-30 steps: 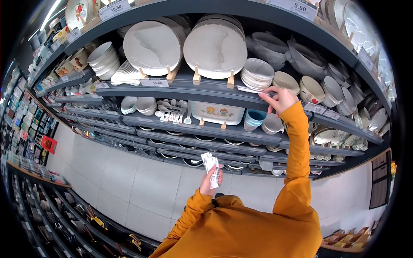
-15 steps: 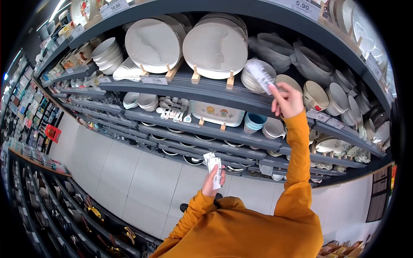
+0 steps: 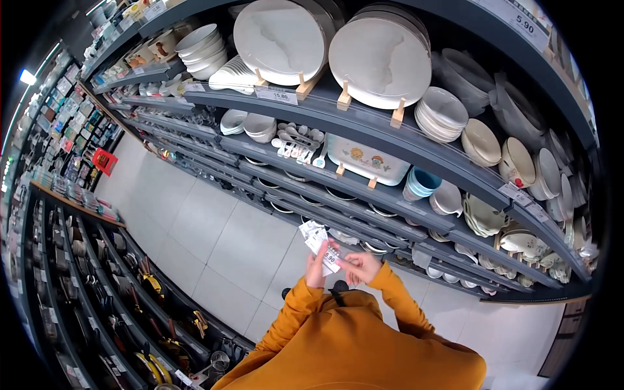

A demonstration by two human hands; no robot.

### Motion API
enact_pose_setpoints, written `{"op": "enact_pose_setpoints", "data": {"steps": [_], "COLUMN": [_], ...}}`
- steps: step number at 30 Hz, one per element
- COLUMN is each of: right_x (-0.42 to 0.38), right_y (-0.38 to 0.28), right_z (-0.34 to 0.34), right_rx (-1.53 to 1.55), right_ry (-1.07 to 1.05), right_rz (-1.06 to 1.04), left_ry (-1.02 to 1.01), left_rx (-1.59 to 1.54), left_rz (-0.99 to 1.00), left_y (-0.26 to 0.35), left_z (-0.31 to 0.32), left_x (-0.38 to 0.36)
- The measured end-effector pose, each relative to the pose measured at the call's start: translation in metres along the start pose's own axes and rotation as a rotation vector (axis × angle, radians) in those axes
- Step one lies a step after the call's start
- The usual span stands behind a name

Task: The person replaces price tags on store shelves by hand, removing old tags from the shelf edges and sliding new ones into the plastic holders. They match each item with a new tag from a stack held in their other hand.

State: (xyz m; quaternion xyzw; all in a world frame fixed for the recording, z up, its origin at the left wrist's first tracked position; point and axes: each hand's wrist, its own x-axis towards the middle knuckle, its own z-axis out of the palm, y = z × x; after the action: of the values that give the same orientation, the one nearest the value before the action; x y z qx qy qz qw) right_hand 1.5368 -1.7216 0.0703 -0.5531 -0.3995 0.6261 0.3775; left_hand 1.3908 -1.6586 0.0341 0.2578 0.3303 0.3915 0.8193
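Observation:
Low in front of my body, my left hand (image 3: 315, 272) grips a fanned bunch of white price labels (image 3: 313, 234). My right hand (image 3: 365, 267) meets it from the right, thumb and forefinger closed at the edge of the front price label (image 3: 329, 258), which reads 5.90. Part of the bunch is hidden behind my left fingers. Both hands are below the shelf with large white plates (image 3: 380, 62) on wooden stands and a stack of white bowls (image 3: 441, 116).
Shelves of tableware curve across the front, with blue cups (image 3: 421, 183), spoons (image 3: 302, 143) and a patterned tray (image 3: 367, 159). A shelf label (image 3: 276, 95) sits on the edge. Racks of kitchen tools (image 3: 149, 283) stand at the left beside the tiled floor (image 3: 214, 240).
My right hand has come down from the bowl shelf, with a label, to the bunch in my left hand. The view has shifted, so the shelves appear farther right.

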Motion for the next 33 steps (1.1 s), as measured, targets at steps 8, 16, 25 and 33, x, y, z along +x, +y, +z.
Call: {"op": "enact_pose_setpoints", "data": {"steps": [8,16,25,33], "right_x": [0.131,0.203,0.178,0.175], "right_y": [-0.066,-0.051,-0.043,-0.019], "right_z": [-0.044,-0.060,0.012,0.272], "right_rx": [-0.520,-0.864,-0.117,0.277], "right_ry": [0.512,0.645,0.658,0.161], "right_rz": [-0.240,-0.200,-0.345,0.038], "left_ry": [-0.069,-0.354,-0.191,-0.133], "left_rx": [0.013,0.046,0.012,0.185], "left_rz": [-0.096,-0.531,-0.244,0.080], "left_y": [0.001,-0.008,0.104,0.203], "left_z": [-0.048,-0.093,-0.156,-0.226], "left_x": [-0.029,-0.070,-0.048,-0.031]}}
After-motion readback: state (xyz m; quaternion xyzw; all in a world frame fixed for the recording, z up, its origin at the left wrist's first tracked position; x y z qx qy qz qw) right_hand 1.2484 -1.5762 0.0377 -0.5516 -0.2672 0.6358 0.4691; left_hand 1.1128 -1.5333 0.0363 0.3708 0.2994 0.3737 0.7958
